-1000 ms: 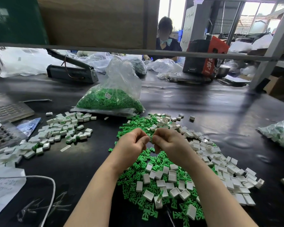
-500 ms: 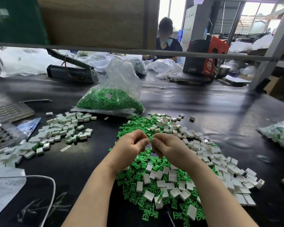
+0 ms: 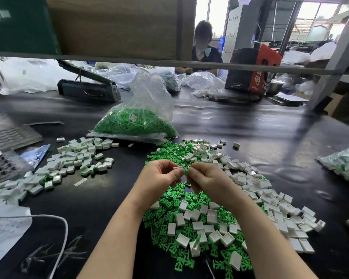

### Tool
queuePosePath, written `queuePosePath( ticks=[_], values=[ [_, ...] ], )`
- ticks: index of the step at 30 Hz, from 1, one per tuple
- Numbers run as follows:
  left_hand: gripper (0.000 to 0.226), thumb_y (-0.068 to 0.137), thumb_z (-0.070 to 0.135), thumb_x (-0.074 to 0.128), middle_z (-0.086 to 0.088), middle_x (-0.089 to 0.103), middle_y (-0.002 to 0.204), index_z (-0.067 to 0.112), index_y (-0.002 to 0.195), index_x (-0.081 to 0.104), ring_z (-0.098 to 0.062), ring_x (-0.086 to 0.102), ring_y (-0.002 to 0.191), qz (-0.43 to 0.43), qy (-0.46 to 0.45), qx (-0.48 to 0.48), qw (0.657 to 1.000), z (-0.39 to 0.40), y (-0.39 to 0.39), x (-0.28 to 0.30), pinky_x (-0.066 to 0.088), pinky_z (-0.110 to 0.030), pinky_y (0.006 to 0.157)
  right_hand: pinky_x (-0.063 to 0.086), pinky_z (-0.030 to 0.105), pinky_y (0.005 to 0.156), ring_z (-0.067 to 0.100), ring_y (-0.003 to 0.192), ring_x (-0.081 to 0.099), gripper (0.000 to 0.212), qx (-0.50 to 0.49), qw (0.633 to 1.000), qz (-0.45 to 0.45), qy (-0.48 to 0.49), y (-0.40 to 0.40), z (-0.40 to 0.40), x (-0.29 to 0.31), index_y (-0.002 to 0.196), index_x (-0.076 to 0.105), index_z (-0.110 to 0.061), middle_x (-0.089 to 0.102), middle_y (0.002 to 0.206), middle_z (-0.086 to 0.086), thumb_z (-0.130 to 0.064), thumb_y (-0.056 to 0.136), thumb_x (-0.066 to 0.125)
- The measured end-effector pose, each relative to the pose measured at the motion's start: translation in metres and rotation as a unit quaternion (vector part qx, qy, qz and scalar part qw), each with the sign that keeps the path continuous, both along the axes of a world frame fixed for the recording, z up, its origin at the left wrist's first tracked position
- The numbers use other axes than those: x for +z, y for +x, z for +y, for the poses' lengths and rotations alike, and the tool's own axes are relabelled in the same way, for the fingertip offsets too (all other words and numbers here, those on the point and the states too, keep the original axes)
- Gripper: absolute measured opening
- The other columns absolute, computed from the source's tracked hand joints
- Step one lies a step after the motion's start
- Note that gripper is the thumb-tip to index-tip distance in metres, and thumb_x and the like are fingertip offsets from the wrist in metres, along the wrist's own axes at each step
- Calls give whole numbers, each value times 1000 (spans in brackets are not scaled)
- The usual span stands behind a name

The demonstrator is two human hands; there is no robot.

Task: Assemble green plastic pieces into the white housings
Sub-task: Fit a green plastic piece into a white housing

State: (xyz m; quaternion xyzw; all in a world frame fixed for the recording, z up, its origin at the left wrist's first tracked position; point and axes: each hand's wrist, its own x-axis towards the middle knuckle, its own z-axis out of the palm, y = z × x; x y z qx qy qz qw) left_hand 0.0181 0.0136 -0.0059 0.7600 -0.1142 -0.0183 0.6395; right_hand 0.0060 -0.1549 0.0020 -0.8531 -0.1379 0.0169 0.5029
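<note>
Both hands meet above a mixed pile of loose green plastic pieces (image 3: pixel 170 216) and empty white housings (image 3: pixel 274 210) on the black table. My left hand (image 3: pixel 159 178) pinches a small white housing (image 3: pixel 178 168) at its fingertips. My right hand (image 3: pixel 207 178) pinches a green piece (image 3: pixel 186 171) right beside it, the two parts touching. Most of both parts is hidden by my fingers. A heap of assembled white housings with green inserts (image 3: pixel 73 160) lies to the left.
A clear bag of green pieces (image 3: pixel 135 123) stands behind the pile. A heat sealer (image 3: pixel 89 87) lies at the back left, a metal jig (image 3: pixel 2 166) and papers with a white cable (image 3: pixel 54 220) at the left, another bag (image 3: pixel 347 164) at the right. A person works across the table.
My hands have stayed together over the pile, shifting only slightly nearer; the fingertips keep working the housing and the green piece against each other.
</note>
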Motion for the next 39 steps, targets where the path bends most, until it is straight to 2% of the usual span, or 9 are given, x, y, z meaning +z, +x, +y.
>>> queuePosePath(
  ticks=[6,11,17,22,27,31,35,37,39],
  values=[
    [11,93,13,63,3,64,62,7,84,65,-3,53,51,17,-19,-25,999,-3,-1,2,41,-14,50,41,31,61,16,59,53,31,30,998,17,54,1,-1,-2,76,59,-14,58,63,2,-13,103,44],
    [20,97,11,54,7,57,57,4,79,56,-4,44,49,17,-35,-48,998,-5,-4,4,38,-14,48,41,21,57,16,58,53,31,48,991,38,121,-1,-1,1,81,62,-8,61,65,5,-11,104,41],
    [30,97,13,54,8,53,52,11,68,52,-6,41,46,13,-59,-22,998,-4,-4,8,35,-16,47,42,26,61,23,64,52,27,2,986,36,165,-1,-6,4,85,63,-1,60,66,12,-8,102,43],
    [24,96,14,57,8,56,54,11,72,56,-6,43,49,14,-52,-20,998,-3,-3,7,37,-17,49,44,16,54,9,57,56,8,18,983,28,179,-2,-5,6,90,63,-4,66,66,2,-8,95,58],
    [8,90,13,66,6,60,56,6,85,66,-6,48,49,25,-73,-8,997,2,-1,6,39,-15,48,43,13,51,7,55,57,8,19,980,40,194,-1,-7,5,87,63,-5,67,65,2,-4,94,59],
    [9,90,14,68,3,65,62,6,87,67,-7,52,52,35,-58,-40,997,-1,-2,4,41,-17,50,44,13,50,9,55,59,9,23,978,47,200,-1,-4,4,88,63,-2,67,68,5,-5,95,58],
    [8,89,15,68,2,67,63,8,87,69,-7,54,53,32,-58,3,998,0,0,3,42,-16,49,48,18,56,15,62,62,7,-9,988,33,147,1,-6,3,88,65,-7,71,70,3,-7,94,62],
    [9,88,17,70,3,67,63,9,86,69,-6,54,52,32,-72,37,996,4,2,3,41,-15,48,52,32,65,25,68,64,5,-31,997,12,74,2,-8,1,87,66,-10,72,74,3,-9,92,65],
    [8,87,18,71,2,67,65,11,84,70,-5,53,52,30,-84,62,994,7,3,3,41,-15,48,55,37,72,25,71,64,3,-34,999,-3,-10,2,-10,-3,87,68,-12,72,79,6,-11,90,67]
  ],
)
